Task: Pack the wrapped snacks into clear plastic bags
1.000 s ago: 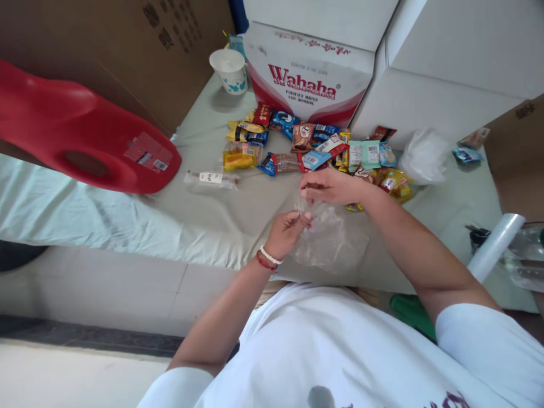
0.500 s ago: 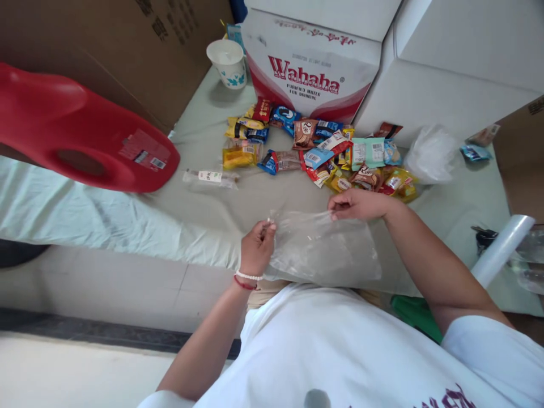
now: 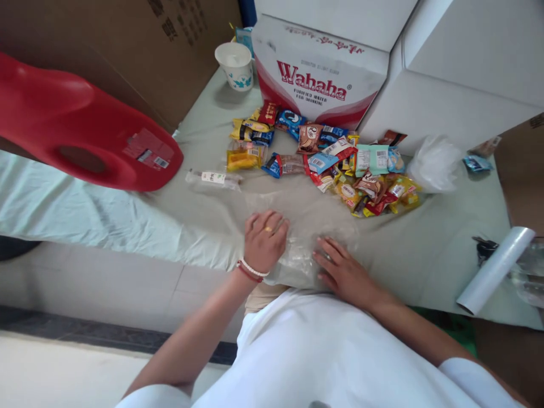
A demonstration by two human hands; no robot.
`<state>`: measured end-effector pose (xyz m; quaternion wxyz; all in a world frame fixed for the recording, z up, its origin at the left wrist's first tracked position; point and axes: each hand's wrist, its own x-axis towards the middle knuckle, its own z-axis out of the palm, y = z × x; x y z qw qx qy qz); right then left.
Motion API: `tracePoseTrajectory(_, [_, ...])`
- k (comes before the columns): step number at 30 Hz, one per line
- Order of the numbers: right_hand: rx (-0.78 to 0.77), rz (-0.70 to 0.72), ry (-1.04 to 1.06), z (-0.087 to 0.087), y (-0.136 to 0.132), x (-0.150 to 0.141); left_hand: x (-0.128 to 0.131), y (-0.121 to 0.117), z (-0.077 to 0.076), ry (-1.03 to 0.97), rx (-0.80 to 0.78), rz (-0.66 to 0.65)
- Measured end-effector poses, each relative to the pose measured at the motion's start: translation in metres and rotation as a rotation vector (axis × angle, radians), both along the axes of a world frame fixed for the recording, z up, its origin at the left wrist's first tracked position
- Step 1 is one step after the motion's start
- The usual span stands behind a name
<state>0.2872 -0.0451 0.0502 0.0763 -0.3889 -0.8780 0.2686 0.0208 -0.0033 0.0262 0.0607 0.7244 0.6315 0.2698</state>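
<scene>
A clear plastic bag (image 3: 300, 252) lies flat on the cloth-covered table in front of me. My left hand (image 3: 266, 241) rests on its left part, palm down, fingers slightly bent and apart. On the bag's right side lies my right hand (image 3: 344, 272), its fingers stretched out flat. Neither hand grips anything. Beyond the bag is a pile of small wrapped snacks (image 3: 327, 161) in brown, blue, yellow and red packets. One thin clear packet with a white label (image 3: 213, 178) lies apart, to the left of the pile.
A big red jug (image 3: 97, 130) lies at the left. At the back stand a paper cup (image 3: 235, 65) and a Wahaha water carton (image 3: 314, 79). Right of the snacks sits a bunched white plastic bag (image 3: 436, 164). A film roll (image 3: 495, 271) and keys (image 3: 484, 246) lie far right.
Both hands have let go of the bag's edge, which they held raised. The bag now lies flat on the table, with the hands spread on it. My right hand moved down toward me.
</scene>
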Motion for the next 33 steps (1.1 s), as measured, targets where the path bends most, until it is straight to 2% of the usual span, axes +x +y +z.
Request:
tracePoseTrajectory(1, [-0.047, -0.028, 0.01, -0.003, -0.012, 0.008, -0.001, 0.003, 0.002, 0.031, -0.083, -0.08])
tracePoseTrajectory(3, [-0.161, -0.061, 0.059, 0.002, -0.029, 0.027, -0.003, 0.009, 0.004, 0.071, -0.223, -0.125])
tracePoseTrajectory(6, [-0.383, -0.017, 0.165, 0.031, -0.036, 0.051, -0.003, 0.017, 0.005, 0.114, -0.329, -0.132])
tracePoseTrajectory(8, [-0.444, -0.036, 0.227, 0.053, -0.023, 0.057, 0.001, 0.02, 0.004, 0.142, -0.342, -0.166])
tracePoseTrajectory(10, [-0.334, -0.127, 0.242, 0.065, 0.008, 0.055, 0.006, 0.025, 0.002, 0.163, -0.33, -0.213])
tracePoseTrajectory(12, [-0.1, -0.216, 0.186, 0.065, 0.054, 0.044, 0.008, 0.032, 0.001, 0.179, -0.314, -0.27])
tracePoseTrajectory(15, [0.243, -0.31, 0.052, 0.046, 0.137, 0.016, 0.007, 0.037, 0.005, 0.202, -0.245, -0.3])
tracePoseTrajectory(17, [0.393, -0.268, -0.029, 0.031, 0.187, -0.006, 0.005, 0.033, 0.009, 0.209, -0.176, -0.276])
tracePoseTrajectory(20, [0.45, -0.143, -0.159, 0.016, 0.24, -0.03, 0.0, 0.016, 0.009, 0.202, -0.174, -0.251])
tracePoseTrajectory(22, [0.412, -0.155, -0.183, 0.014, 0.259, -0.032, -0.005, 0.004, 0.003, 0.203, -0.228, -0.256])
tracePoseTrajectory(24, [0.377, -0.273, -0.102, 0.016, 0.261, -0.025, -0.011, -0.002, -0.004, 0.213, -0.268, -0.282])
tracePoseTrajectory(26, [0.36, -0.434, 0.078, 0.025, 0.246, -0.015, -0.017, 0.0, -0.009, 0.214, -0.279, -0.317])
tracePoseTrajectory(29, [0.284, -0.573, 0.329, 0.041, 0.196, -0.003, -0.022, 0.015, -0.012, 0.21, -0.285, -0.368])
tracePoseTrajectory(33, [0.058, -0.559, 0.413, 0.048, 0.126, 0.014, -0.027, 0.036, -0.013, 0.234, -0.296, -0.433])
